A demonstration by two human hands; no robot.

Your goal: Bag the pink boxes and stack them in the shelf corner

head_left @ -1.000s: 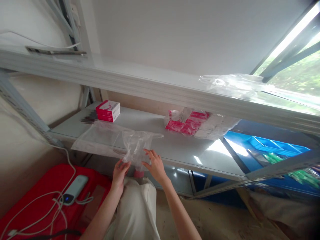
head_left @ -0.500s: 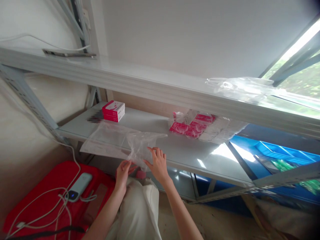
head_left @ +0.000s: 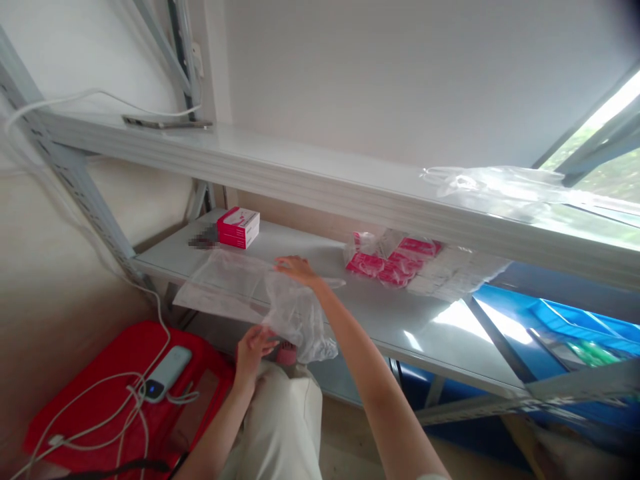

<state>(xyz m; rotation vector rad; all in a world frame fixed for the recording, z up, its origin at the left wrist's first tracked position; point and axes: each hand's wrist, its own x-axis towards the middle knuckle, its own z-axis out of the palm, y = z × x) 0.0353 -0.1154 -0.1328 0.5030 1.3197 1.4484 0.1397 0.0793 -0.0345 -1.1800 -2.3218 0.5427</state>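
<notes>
Here, a clear bag (head_left: 295,313) is draped over the front edge of the lower shelf (head_left: 350,300). Its lower corner is pinched by the left hand (head_left: 254,345) just below that edge; its top is pressed flat under the right hand (head_left: 296,268), fingers spread. Further back, a red-and-white box (head_left: 239,227) is set, its print too small to be read. Red packets (head_left: 395,260) in plastic are piled well to the right, lettering likewise illegible.
</notes>
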